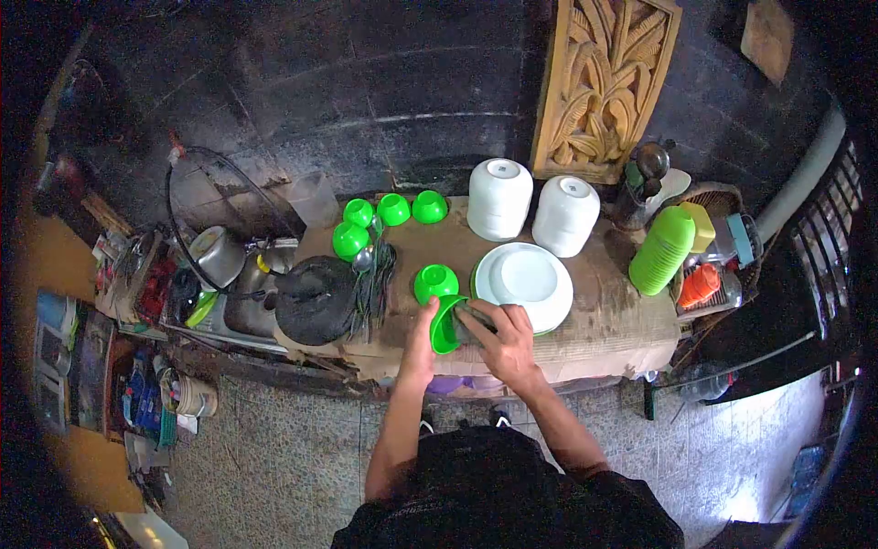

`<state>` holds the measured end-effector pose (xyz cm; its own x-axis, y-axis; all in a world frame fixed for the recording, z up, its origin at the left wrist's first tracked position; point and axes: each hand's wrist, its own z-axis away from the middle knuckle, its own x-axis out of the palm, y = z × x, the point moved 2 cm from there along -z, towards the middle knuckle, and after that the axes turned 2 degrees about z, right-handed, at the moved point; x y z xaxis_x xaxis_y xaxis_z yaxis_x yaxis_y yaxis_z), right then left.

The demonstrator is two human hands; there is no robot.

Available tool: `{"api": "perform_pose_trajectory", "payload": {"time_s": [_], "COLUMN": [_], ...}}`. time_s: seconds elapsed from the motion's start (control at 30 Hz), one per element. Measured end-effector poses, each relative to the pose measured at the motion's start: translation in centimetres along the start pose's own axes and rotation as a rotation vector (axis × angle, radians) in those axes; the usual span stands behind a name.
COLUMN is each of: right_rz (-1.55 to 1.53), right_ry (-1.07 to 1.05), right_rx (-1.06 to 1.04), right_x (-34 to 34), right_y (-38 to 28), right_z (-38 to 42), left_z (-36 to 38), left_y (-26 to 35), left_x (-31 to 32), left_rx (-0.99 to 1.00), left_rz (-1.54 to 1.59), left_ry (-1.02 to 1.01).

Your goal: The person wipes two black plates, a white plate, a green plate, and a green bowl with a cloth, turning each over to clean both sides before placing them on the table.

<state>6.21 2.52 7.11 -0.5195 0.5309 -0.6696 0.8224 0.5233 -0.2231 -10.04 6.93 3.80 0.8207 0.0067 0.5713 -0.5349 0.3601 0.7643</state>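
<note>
My left hand (419,348) grips a small green bowl (443,331) by its side, tilted so its opening faces right. My right hand (505,343) is at the bowl's mouth, fingers bent around a greyish piece that looks like a cloth (476,320), partly hidden by the fingers. Just beyond the held bowl, another green bowl (436,282) rests upside down on the brown cardboard cover (402,265). White plates (554,291) are stacked to the right of it, near my right hand, with a round white base uppermost.
Two stacks of upturned white bowls (499,201) stand behind the plates. Several green bowls (393,209) sit at the back left, near spoons and forks (373,288) and a dark stone mortar (315,297). Farther left is a sink (251,311); at right, stacked green cups (662,252) and a basket (732,197).
</note>
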Motion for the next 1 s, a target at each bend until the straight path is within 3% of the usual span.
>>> {"api": "perform_pose_trajectory", "payload": {"time_s": [0.1, 0.2, 0.27, 0.3, 0.37, 0.4, 0.43, 0.47, 0.5, 0.57, 0.6, 0.63, 0.73, 0.77, 0.87, 0.9, 0.97, 1.0], "right_rz": [-0.002, -0.130, -0.422, -0.424, -0.850, -0.852, -1.005, -1.156, -1.156, -1.653, -1.636, -1.635, -1.471, -1.471, -1.032, -1.031, -0.540, -0.560], "right_ry": [0.026, -0.091, -0.172, -0.172, -0.362, -0.361, -0.317, -0.266, -0.265, -0.113, 0.002, -0.002, 0.321, 0.322, 0.215, 0.217, 0.249, 0.233], "right_rx": [0.004, 0.169, 0.453, 0.452, 0.842, 0.845, 1.050, 1.254, 1.255, 1.426, 1.518, 1.517, 1.329, 1.330, 0.875, 0.877, 0.529, 0.537], "right_x": [0.1, 1.2, 2.7, 2.8, 3.7, 3.3, 2.6, 2.3, 2.0, 1.6, 0.7, 0.5, 1.3, 1.8, 1.5, 1.3, 0.6, 0.8], "right_y": [-0.7, -2.0, -2.2, -2.1, -1.9, -2.0, -2.0, -1.8, -1.2, -0.3, -0.5, -0.4, 0.9, 1.0, 0.4, 0.5, 0.2, 0.1], "right_z": [-0.1, 0.9, 2.0, 2.1, 2.8, 2.5, 2.0, 1.6, 1.4, 1.0, 0.1, -0.2, 0.2, 0.7, 0.2, 0.0, -0.6, -0.6], "left_z": [0.1, -1.0, -1.2, -0.7, -0.8, -1.4, -1.4, -1.2, -0.3, 0.1, 0.1, 0.2, 0.2, 0.0, 0.1, 0.6, 1.0, 0.8], "left_y": [0.0, -1.0, -0.8, -0.2, -0.2, -0.7, -0.5, -0.6, 0.2, 0.7, 0.6, 0.4, 0.0, -0.4, -1.0, -0.4, 0.4, 0.3], "left_x": [0.1, -0.8, -1.0, -0.4, -0.7, -1.6, -1.5, -1.5, -0.5, 0.0, -0.2, -0.5, -1.0, -1.3, -0.5, 0.1, 0.7, 0.1], "left_rx": [0.068, 0.217, 0.311, 0.352, 0.389, 0.477, 0.565, 0.564, 0.592, 0.622, 0.574, 0.525, 0.567, 0.566, 0.324, 0.323, 0.236, 0.235], "left_rz": [-0.018, -0.072, -0.122, -0.128, -0.137, -0.233, -0.329, -0.331, -0.313, -0.294, -0.242, -0.190, -0.358, -0.358, 0.064, 0.064, 0.314, 0.313], "left_ry": [0.003, 0.054, 0.111, 0.069, 0.029, -0.008, -0.047, -0.047, -0.062, -0.076, -0.107, -0.136, -0.167, -0.168, -0.366, -0.367, -0.261, -0.258]}}
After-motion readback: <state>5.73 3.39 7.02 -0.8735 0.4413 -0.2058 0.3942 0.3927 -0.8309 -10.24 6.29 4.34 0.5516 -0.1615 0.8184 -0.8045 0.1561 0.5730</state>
